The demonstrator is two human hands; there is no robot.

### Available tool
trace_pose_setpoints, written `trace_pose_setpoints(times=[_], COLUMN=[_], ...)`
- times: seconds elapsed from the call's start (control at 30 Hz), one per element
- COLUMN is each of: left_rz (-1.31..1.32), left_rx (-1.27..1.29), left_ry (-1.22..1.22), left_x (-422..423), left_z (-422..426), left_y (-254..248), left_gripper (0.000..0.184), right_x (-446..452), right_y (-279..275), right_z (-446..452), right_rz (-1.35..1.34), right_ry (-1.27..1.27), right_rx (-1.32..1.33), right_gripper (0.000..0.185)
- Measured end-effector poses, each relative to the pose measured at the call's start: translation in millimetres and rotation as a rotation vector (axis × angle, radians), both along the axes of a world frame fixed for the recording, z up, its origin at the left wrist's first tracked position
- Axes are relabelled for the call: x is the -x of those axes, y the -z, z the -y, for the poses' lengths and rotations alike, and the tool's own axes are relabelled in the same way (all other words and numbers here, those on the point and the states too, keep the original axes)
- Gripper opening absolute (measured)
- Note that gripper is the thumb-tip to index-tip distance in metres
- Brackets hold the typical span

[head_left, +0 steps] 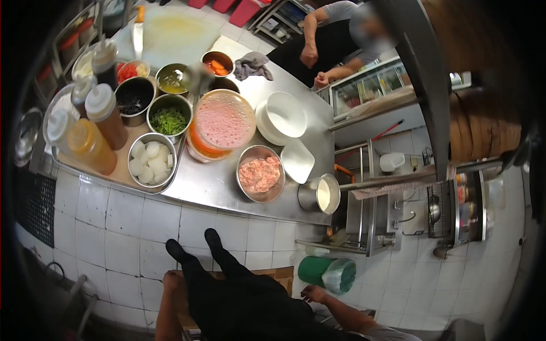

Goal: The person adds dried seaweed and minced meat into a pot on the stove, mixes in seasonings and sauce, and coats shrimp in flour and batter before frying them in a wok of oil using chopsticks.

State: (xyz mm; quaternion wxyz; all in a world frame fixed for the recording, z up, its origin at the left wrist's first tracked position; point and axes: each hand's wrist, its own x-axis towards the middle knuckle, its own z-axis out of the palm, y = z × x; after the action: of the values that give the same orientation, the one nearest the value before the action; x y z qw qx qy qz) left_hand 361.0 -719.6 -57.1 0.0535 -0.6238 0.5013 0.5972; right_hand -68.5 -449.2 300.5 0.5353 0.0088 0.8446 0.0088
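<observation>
My left hand [172, 280] is low beside my left thigh, close to a brown cardboard-like surface [281, 275]. Its fingers are too small and foreshortened to make out. On the other side, my right hand [313, 294] hangs by my hip with its fingers loosely apart and nothing in them. A green bin [315, 270] with a clear liner stands just beyond it. Ahead on the steel table [210, 190] are a metal bowl of pink minced meat [260, 174], a metal pot with pale liquid [323, 196] and a tub of frothy pink-orange liquid [224, 122].
A tray [122, 181] carries squeeze bottles [91, 146], a bowl of white pieces [151, 163] and chopped greens [169, 117]. White bowls [284, 115] stand right of the tub. A knife [138, 37] lies on a cutting board [170, 34]. Across the table, another person's hands [309, 55] show.
</observation>
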Motion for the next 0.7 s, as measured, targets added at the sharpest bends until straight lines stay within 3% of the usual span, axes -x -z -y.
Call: trace_pose_setpoints(times=[0.07, 0.13, 0.2, 0.23, 0.27, 0.33, 0.37, 0.4, 0.43, 0.57, 0.63, 0.7], left_rz=[-0.077, -0.059, -0.084, -0.080, -0.075, -0.059, -0.077, -0.086, -0.114, -0.191, -0.333, -0.507], left_rx=[-0.095, -0.034, -0.206, -0.219, -0.232, -0.242, -0.283, -0.257, -0.262, -0.210, -0.147, -0.035], left_ry=[-0.142, -0.007, -0.046, -0.013, 0.019, 0.043, 0.038, 0.050, 0.068, 0.165, 0.169, 0.214], left_x=[-4.8, -10.4, 3.2, 6.9, 10.0, 17.7, 22.7, 25.1, 27.8, 84.8, 131.2, 188.3], left_z=[-8.7, -3.0, 37.6, 47.5, 58.9, 76.0, 85.0, 91.1, 98.2, 112.6, 109.0, 99.5], left_y=[33.3, 50.2, -27.7, -39.0, -50.3, -72.9, -86.4, -94.2, -103.5, -169.7, -205.9, -253.8], left_gripper=[0.031, 0.029, 0.025, 0.023, 0.021, 0.020, 0.021, 0.023, 0.025, 0.031, 0.033, 0.036], right_x=[-2.4, -6.9, -6.3, -14.1, -18.3, -26.2, -11.3, -4.1, -6.9, 1.1, 8.1, 28.0], right_y=[5.2, 16.3, 65.7, 59.5, 78.7, 71.2, 103.0, 149.7, 155.9, 136.2, 146.8, 187.1], right_z=[-7.5, -23.6, -74.7, -67.8, -82.8, -73.6, -110.4, -139.9, -138.5, -116.4, -115.9, -130.4], right_rz=[-0.005, -0.062, -0.133, -0.124, -0.256, -0.284, -0.198, -0.149, -0.169, -0.231, -0.280, -0.242], right_ry=[0.006, 0.011, -0.096, -0.004, -0.211, -0.277, -0.986, -0.920, -0.721, -0.773, -0.064, -0.074], right_rx=[0.032, 0.094, 0.160, 0.175, 0.118, 0.052, 0.342, 0.282, 0.205, 0.412, 0.267, 0.326], right_gripper=[0.031, 0.029, 0.027, 0.028, 0.028, 0.030, 0.037, 0.041, 0.033, 0.027, 0.023, 0.022])
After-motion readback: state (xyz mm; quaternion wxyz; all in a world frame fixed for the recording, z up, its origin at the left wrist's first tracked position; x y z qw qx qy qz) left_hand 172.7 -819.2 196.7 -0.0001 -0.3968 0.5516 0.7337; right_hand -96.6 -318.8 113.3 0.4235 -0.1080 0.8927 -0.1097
